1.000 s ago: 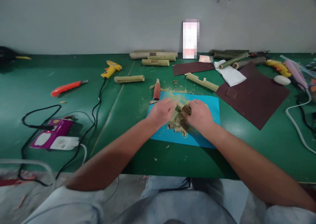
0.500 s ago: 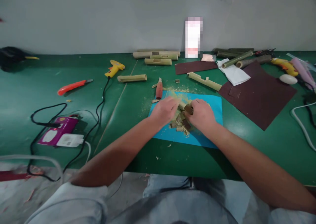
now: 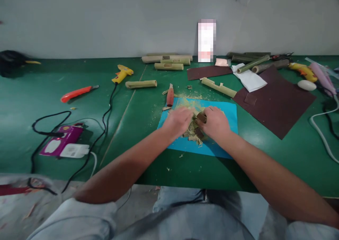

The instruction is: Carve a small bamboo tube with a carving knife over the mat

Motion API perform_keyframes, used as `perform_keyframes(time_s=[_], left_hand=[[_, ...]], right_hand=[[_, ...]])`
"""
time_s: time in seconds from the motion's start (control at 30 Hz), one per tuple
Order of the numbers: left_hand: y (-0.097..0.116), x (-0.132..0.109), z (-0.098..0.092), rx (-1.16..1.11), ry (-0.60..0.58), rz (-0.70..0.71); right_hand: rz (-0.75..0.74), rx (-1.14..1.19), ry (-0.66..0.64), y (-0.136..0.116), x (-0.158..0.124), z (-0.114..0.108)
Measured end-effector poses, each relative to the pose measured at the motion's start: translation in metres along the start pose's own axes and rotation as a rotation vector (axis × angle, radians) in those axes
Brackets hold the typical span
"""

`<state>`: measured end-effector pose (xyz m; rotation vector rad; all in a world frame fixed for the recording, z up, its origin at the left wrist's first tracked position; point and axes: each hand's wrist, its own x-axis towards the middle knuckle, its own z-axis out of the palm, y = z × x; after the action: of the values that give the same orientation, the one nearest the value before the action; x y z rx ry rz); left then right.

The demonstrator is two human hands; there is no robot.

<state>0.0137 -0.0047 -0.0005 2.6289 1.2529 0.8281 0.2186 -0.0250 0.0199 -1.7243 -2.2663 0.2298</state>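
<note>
A blue sheet [image 3: 169,144] lies flat before me, with a heap of bamboo chips and shavings [image 3: 195,137] on it. My right hand [image 3: 215,123] is closed around a small brown bamboo piece [image 3: 201,117] at the heap's right side. Over the heap's left side my left hand [image 3: 178,121] has its fingers curled together, slightly blurred; whatever it holds is hidden. Just beyond it sits a red-handled blade [image 3: 170,96], with pale dust around it. A cut bamboo tube [image 3: 219,87] rests farther back on the right.
More bamboo tubes [image 3: 168,66] lie by the wall. A yellow glue gun [image 3: 122,73], an orange utility knife [image 3: 76,94] and a purple power strip [image 3: 62,140] with cables are left. Dark brown sheets [image 3: 278,109] lie right, and a phone [image 3: 207,40] leans on the wall.
My left hand has shifted slightly down and covers more of the heap's left side. My right hand keeps its hold on the brown piece. The view has moved slightly.
</note>
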Motion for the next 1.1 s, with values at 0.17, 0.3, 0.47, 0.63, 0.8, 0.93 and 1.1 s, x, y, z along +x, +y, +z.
perform_keyframes(time_s=[0.17, 0.3, 0.47, 0.63, 0.8, 0.93, 1.1], left_hand=[[0.000, 0.004, -0.004, 0.070, -0.005, 0.010], [0.011, -0.007, -0.006, 0.116, -0.069, 0.056], [0.011, -0.010, -0.004, 0.101, -0.048, 0.064], [0.006, 0.000, -0.003, 0.063, -0.038, 0.021], [0.008, 0.000, -0.004, -0.010, -0.009, 0.027], [0.008, 0.004, -0.002, -0.020, -0.023, -0.021], [0.010, 0.004, -0.002, -0.003, -0.044, 0.005]], right_hand=[[0.024, -0.002, -0.017, -0.002, 0.000, -0.002], [0.014, -0.020, -0.010, -0.002, -0.001, -0.002], [-0.004, -0.017, 0.000, 0.000, 0.000, 0.000], [0.014, -0.027, -0.002, 0.000, 0.001, 0.001], [0.006, -0.024, 0.013, -0.001, 0.000, -0.001], [0.001, -0.029, 0.007, -0.001, 0.001, -0.001], [0.006, -0.025, -0.009, -0.002, 0.000, -0.002]])
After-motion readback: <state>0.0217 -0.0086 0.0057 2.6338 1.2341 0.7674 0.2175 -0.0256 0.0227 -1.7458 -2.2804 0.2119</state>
